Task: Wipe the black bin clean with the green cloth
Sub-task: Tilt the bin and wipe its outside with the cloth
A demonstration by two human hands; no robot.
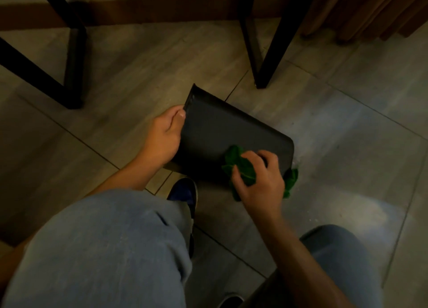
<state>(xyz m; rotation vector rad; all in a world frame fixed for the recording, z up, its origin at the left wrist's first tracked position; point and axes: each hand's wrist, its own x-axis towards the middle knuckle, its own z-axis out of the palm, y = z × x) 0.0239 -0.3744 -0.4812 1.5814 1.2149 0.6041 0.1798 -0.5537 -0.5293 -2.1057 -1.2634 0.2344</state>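
The black bin [222, 129] lies tipped on its side on the tiled floor, one flat wall facing up. My left hand [162, 136] grips its rim at the left edge, thumb on top. My right hand [259, 180] clutches the bunched green cloth [240, 164] and presses it against the bin's near right corner. Part of the cloth sticks out past the bin at the lower right. The bin's opening is hidden from me.
Black metal furniture legs [74, 64] stand at the far left, and more legs [261, 60] rise just beyond the bin. A brown curtain [361, 11] hangs at the top right. My knees in blue jeans [104, 249] and a dark shoe [185, 192] fill the foreground.
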